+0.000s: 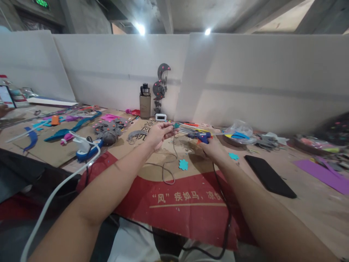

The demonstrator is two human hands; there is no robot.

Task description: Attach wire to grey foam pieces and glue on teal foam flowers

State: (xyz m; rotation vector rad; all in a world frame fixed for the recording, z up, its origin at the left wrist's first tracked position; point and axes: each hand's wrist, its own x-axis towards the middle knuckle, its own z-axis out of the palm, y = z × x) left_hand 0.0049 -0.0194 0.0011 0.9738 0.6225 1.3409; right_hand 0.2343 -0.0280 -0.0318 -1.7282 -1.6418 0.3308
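My left hand (pixel 160 135) pinches a small dark-teal piece (pixel 176 126) by its fingertips above the cardboard. A thin grey cord (pixel 164 171) hangs below that hand and curls on the cardboard sheet (pixel 174 213). My right hand (pixel 209 148) is wrapped round a blue hot glue gun (pixel 201 136), its nozzle end turned left towards my left hand. A black cable (pixel 228 214) runs down from the glue gun. Between and below my hands lies a turquoise flower-shaped cutout (pixel 183 165); another turquoise cutout (pixel 233 156) lies by my right forearm.
A black phone (pixel 269 176) and purple sheet (pixel 323 175) lie right. Left are a blue power strip (pixel 89 150), white cable (pixel 58 186) and grey yarn (pixel 109 131). A bottle (pixel 145 102) and moon-shaped hanging ornament (pixel 159 89) stand by the white partition (pixel 114 62). Another person's hand (pixel 4 110) shows far left.
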